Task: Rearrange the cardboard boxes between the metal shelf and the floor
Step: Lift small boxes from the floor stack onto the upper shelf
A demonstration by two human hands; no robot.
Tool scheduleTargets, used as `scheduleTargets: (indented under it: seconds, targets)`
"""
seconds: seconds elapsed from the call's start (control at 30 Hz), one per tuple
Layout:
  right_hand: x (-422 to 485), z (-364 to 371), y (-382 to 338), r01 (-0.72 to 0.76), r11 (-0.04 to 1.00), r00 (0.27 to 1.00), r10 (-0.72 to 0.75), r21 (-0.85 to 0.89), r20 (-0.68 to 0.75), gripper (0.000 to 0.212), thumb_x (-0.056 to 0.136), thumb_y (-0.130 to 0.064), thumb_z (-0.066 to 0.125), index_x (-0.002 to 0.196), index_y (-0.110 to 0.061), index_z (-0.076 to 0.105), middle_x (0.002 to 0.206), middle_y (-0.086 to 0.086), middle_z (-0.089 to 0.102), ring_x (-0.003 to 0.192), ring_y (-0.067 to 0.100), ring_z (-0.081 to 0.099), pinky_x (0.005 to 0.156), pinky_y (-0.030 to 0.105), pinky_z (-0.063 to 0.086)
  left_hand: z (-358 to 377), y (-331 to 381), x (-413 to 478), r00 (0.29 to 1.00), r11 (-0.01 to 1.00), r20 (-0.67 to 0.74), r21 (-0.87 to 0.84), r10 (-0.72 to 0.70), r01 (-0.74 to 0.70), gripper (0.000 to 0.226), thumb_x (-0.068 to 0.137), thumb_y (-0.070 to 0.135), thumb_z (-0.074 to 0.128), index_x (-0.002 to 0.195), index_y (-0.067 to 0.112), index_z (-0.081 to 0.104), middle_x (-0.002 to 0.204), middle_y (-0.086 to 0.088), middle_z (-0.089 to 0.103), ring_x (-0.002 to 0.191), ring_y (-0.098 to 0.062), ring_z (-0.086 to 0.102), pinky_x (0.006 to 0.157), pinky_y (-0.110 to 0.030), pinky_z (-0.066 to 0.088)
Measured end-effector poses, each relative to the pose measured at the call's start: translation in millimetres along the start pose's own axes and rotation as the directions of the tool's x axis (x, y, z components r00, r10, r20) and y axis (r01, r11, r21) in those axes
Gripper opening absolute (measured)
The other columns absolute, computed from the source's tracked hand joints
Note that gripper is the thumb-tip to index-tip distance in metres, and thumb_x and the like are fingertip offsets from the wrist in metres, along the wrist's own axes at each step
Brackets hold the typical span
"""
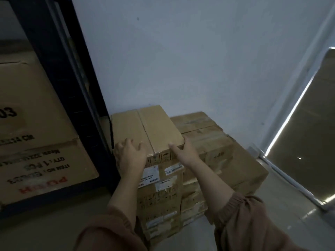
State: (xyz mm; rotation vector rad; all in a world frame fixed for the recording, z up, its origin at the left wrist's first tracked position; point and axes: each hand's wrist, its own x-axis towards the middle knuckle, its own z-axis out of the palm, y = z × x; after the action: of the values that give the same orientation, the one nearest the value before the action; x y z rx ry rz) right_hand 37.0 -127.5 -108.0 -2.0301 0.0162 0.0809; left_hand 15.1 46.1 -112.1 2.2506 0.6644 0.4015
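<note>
Your left hand (130,154) lies flat with fingers spread on the near corner of the top cardboard box (150,127) on the side toward the metal shelf upright (72,98). Your right hand (186,153) clamps the near corner away from the upright, thumb on top and fingers hooked round the side. The box tops a floor stack (159,200) just beside the upright; its long axis and tape seam run away from you to the wall (199,60), with the labelled short end facing you. Risk: with only a palm on the shelf side, a lift likely tips or slides it, snagging the upright or dragging the stack.
</note>
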Motion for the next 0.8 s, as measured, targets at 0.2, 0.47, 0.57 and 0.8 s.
scheduleTargets:
  seconds: [0.2,0.47,0.57,0.8]
  targets:
    - [14.3,1.2,23.9,0.103,0.995,0.994,-0.103,0.011,-0.027,0.076,0.091,-0.062,0.055,0.151,-0.023,0.028,0.136,-0.002,0.054,0.121,0.02,0.054,0.09,0.033,0.046,5.1,5.6,2.8,0.993,0.995,-0.116,0.091,-0.026,0.036,0.046,0.093,0.034,0.054,0.131,0.008,0.053,0.143,-0.014,0.038,0.13,-0.034,0.038,0.109,-0.046,0.034]
    - [32.7,-11.7,34.3,-0.024,0.987,1.0,0.024,0.156,0.007,0.067,0.089,-0.058,0.06,0.14,-0.018,0.043,0.117,-0.005,0.056,0.118,0.021,0.056,0.09,0.032,0.044,6.0,-4.9,-3.3,0.965,0.904,0.011,-0.347,-0.263,0.251,0.08,0.086,0.045,0.066,0.151,0.02,0.027,0.138,-0.005,0.05,0.116,-0.029,0.056,0.096,-0.043,0.05]
    - [34.5,-16.7,33.8,-0.113,0.965,0.99,0.089,0.238,0.109,0.063,0.088,-0.057,0.062,0.134,-0.017,0.046,0.115,-0.005,0.053,0.108,0.017,0.052,0.089,0.031,0.04,8.3,-7.1,-11.1,0.931,0.748,0.042,-0.583,-0.363,0.318,0.072,0.083,0.042,0.072,0.144,0.016,0.044,0.13,-0.004,0.06,0.111,-0.025,0.06,0.098,-0.044,0.051]
    - [31.9,-25.9,23.9,-0.052,0.935,0.997,0.068,0.35,-0.032,0.054,0.086,-0.065,0.059,0.118,-0.023,0.048,0.116,-0.003,0.057,0.108,0.018,0.054,0.088,0.034,0.039,-4.0,20.2,-24.1,0.969,0.748,-0.06,-0.648,-0.241,0.146,0.069,0.079,0.058,0.069,0.138,0.027,0.052,0.122,0.004,0.061,0.108,-0.017,0.062,0.098,-0.044,0.051]
